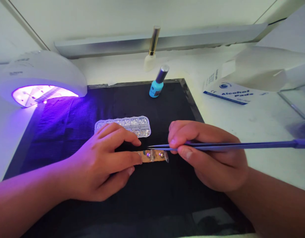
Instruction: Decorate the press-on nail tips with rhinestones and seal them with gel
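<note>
My left hand (100, 162) lies over the mat with its fingers at the left end of a short tan strip (156, 156), steadying it. Clear nail tips (152, 156) stand on the strip, along with small round shiny pieces (161, 154). In my right hand (209, 155) is a pair of long blue tweezers (261, 145), pinched between thumb and fingers. Their narrow points reach left, just above the strip; whether they grip anything is too small to tell. Behind my left fingers sits a clear compartment case (142, 127) of tiny rhinestones, partly hidden by that hand.
A lit white nail lamp (45, 76) stands at the left. Behind the case, a light-blue polish bottle (157, 86) is on the black mat (127, 205). A gold-capped bottle (152, 49) stands farther back. An opened Alcohol Pads box (236, 91) is at right.
</note>
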Tool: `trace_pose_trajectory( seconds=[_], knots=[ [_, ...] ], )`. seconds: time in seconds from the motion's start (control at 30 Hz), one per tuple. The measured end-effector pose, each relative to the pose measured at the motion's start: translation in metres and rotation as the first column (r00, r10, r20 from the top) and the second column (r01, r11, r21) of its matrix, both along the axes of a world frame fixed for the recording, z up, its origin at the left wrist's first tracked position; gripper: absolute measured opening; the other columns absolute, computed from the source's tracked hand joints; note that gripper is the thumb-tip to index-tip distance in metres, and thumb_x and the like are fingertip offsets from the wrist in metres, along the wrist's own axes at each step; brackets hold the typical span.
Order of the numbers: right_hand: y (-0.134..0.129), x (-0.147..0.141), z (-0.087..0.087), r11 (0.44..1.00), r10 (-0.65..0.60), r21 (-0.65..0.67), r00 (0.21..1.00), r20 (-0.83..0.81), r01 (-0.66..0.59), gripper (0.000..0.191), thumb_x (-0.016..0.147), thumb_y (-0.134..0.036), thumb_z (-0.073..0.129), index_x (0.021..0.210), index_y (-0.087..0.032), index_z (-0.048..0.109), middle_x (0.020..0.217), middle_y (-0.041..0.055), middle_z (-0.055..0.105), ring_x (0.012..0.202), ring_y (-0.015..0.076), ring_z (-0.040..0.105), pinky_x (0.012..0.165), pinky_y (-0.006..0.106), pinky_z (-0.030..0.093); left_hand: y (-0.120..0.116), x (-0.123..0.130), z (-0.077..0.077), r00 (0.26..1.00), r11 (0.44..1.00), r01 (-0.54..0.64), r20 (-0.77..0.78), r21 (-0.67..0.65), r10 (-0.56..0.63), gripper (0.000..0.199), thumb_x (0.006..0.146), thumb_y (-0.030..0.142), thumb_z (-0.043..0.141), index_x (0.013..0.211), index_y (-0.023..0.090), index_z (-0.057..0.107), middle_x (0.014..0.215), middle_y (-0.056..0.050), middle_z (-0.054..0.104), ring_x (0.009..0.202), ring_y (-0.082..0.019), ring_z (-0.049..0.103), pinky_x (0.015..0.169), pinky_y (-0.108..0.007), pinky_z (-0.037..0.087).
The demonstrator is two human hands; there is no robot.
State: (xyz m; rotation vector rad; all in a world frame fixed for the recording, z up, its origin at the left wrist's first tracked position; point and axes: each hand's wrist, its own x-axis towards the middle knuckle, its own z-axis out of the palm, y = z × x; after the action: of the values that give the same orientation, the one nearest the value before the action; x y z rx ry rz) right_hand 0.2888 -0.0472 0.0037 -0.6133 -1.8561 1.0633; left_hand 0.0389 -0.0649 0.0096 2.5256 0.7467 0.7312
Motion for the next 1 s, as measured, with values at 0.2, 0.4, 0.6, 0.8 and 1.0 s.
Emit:
trace_pose_trajectory(
  seconds=[0.2, 0.4, 0.6, 0.8, 1.0],
  knots=[
    [-0.0007, -0.0002, 0.0002, 1.000, -0.014, -0.012, 1.000, -0.007, 0.014, 0.010, 0.090, -0.013, 0.056, 0.089, -0.020, 0.064, 0.070, 0.0006, 0.057, 0.061, 0.0139, 0.052, 0.053, 0.030, 0.039, 0.0001, 0.0007, 0.0005, 1.000, 1.000, 0.001, 0.018, 0.001, -0.001, 0.023, 0.086, 0.009, 0.054, 0.103, 0.018, 0.068, 0.110, -0.010, 0.058, 0.097, -0.024, 0.053, 0.087, -0.044, 0.045],
    [0.0001, 0.0003, -0.0005, 1.000, -0.007, 0.000, 1.000, -0.003, 0.007, 0.010, 0.091, -0.014, 0.056, 0.090, -0.020, 0.064, 0.071, 0.0006, 0.057, 0.061, 0.0141, 0.052, 0.053, 0.030, 0.040, 0.0001, 0.0008, 0.0007, 1.000, 1.000, -0.009, 0.010, -0.008, 0.009, 0.023, 0.087, 0.010, 0.055, 0.102, 0.019, 0.068, 0.110, -0.010, 0.059, 0.098, -0.023, 0.053, 0.087, -0.043, 0.045],
    [0.0001, 0.0005, -0.0011, 1.000, -0.013, -0.014, 1.000, -0.005, 0.013, 0.010, 0.091, -0.015, 0.056, 0.091, -0.021, 0.064, 0.071, 0.0009, 0.056, 0.061, 0.0142, 0.051, 0.053, 0.031, 0.040, 0.0003, 0.0002, 0.0009, 1.000, 1.000, -0.014, 0.006, -0.004, 0.014, 0.023, 0.087, 0.010, 0.055, 0.103, 0.020, 0.068, 0.111, -0.010, 0.059, 0.098, -0.023, 0.053, 0.087, -0.044, 0.045],
    [0.0000, 0.0004, -0.0012, 1.000, -0.015, -0.021, 1.000, -0.010, 0.015, 0.011, 0.091, -0.015, 0.056, 0.091, -0.021, 0.064, 0.071, 0.0009, 0.056, 0.061, 0.0145, 0.052, 0.053, 0.031, 0.039, 0.0005, -0.0003, 0.0005, 1.000, 1.000, -0.005, -0.011, -0.015, 0.005, 0.025, 0.088, 0.009, 0.055, 0.107, 0.020, 0.067, 0.113, -0.010, 0.058, 0.100, -0.023, 0.052, 0.089, -0.045, 0.044],
    [0.0010, 0.0003, -0.0012, 0.999, -0.028, -0.019, 0.999, -0.019, 0.028, 0.012, 0.090, -0.014, 0.055, 0.091, -0.023, 0.064, 0.071, 0.0004, 0.056, 0.062, 0.0153, 0.052, 0.054, 0.031, 0.039, 0.0004, -0.0025, 0.0002, 0.999, 1.000, -0.006, 0.041, -0.007, 0.006, 0.024, 0.086, 0.009, 0.055, 0.105, 0.018, 0.067, 0.111, -0.010, 0.057, 0.099, -0.023, 0.053, 0.086, -0.045, 0.043]
  ],
)
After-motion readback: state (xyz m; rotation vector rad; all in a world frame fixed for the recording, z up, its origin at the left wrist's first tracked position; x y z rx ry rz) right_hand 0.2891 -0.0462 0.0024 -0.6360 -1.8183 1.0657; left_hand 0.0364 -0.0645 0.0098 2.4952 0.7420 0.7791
